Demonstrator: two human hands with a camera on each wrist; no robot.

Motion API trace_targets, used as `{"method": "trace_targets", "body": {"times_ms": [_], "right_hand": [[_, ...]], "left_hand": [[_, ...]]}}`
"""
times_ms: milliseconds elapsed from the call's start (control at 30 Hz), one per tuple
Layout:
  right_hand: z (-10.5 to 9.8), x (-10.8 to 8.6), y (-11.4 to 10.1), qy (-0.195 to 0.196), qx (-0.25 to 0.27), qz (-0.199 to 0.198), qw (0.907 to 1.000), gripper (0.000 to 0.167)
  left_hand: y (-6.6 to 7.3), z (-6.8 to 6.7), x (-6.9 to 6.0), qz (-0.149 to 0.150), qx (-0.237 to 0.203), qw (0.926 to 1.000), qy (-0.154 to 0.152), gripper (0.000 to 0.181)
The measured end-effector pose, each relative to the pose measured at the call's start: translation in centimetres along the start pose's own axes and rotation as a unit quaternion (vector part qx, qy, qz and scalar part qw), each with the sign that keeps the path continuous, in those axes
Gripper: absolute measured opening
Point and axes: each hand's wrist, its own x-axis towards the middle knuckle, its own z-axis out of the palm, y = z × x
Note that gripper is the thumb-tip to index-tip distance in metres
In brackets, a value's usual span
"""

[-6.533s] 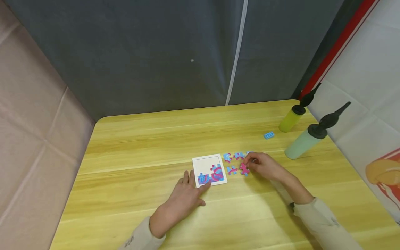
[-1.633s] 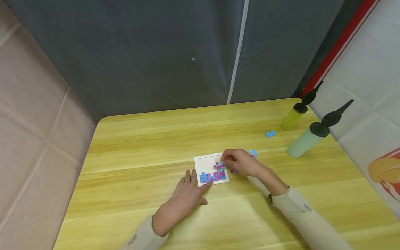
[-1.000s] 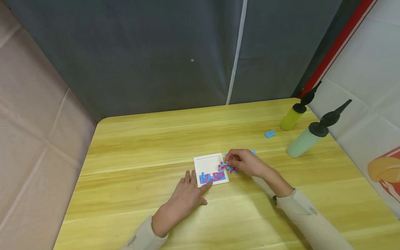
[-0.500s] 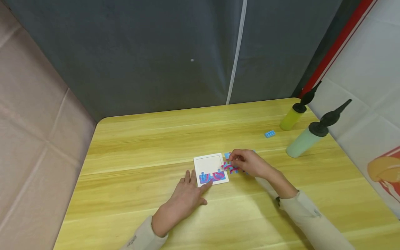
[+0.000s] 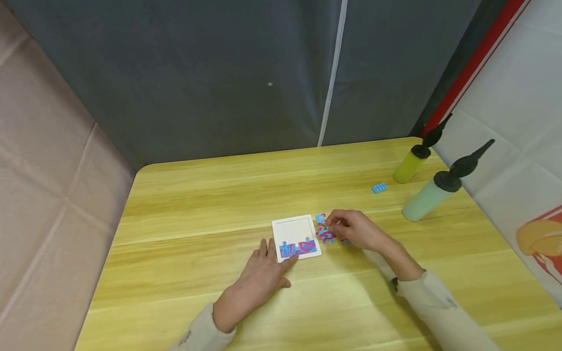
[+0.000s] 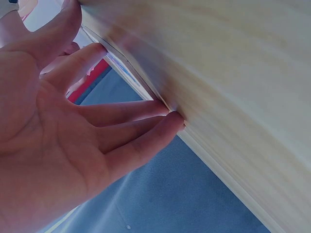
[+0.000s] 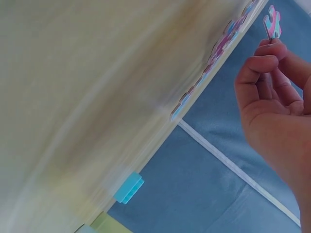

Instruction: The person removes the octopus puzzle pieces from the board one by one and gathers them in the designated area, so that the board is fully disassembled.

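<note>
A white puzzle tray (image 5: 291, 227) lies mid-table, roughly halfway between the left and right edges of the wood-grain table (image 5: 184, 204). Only a bottom row (image 5: 298, 247) of blue, purple and pink fills its near side. A piece that sat above that row's right end is now out of the tray, seemingly the pink-and-blue jigsaw piece (image 7: 273, 24) held in the right hand (image 5: 360, 233), so the puzzle looks one piece less complete.

The right thumb and fingers pinch this piece above the table, just right of the tray, near loose pieces (image 5: 320, 219) partly hidden by the hand. The left hand (image 5: 259, 274) lies with fingers spread, fingertips touching the tray's left and near edges. Toward the table's right edge are a blue toy brick (image 5: 379, 188) and two black-nozzled hand pumps (image 5: 425, 201).
</note>
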Motion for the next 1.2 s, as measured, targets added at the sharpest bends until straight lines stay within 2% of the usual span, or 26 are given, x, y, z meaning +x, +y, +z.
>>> {"method": "trace_targets", "body": {"times_ms": [200, 567, 867, 1200], "right_hand": [[-0.5, -0.4, 0.4, 0.011, -0.018, 0.006, 0.9998, 0.007], [-1.0, -0.9, 0.9, 0.014, -0.012, 0.022, 0.9996, 0.005], [-1.2, -1.1, 1.4, 0.018, -0.002, 0.025, 0.9995, 0.006], [-1.7, -1.4, 1.8, 0.024, 0.007, 0.035, 0.9991, 0.008]], "left_hand": [[0.1, -0.1, 0.0, 0.002, -0.001, 1.0, 0.002, 0.063], [0.0, 0.0, 0.0, 0.007, -0.005, 0.9999, 0.012, 0.063], [-0.1, 0.1, 0.1, 0.002, -0.006, 1.0, 0.0, 0.064], [-0.1, 0.1, 0.2, 0.005, 0.001, 1.0, 0.002, 0.064]]}}
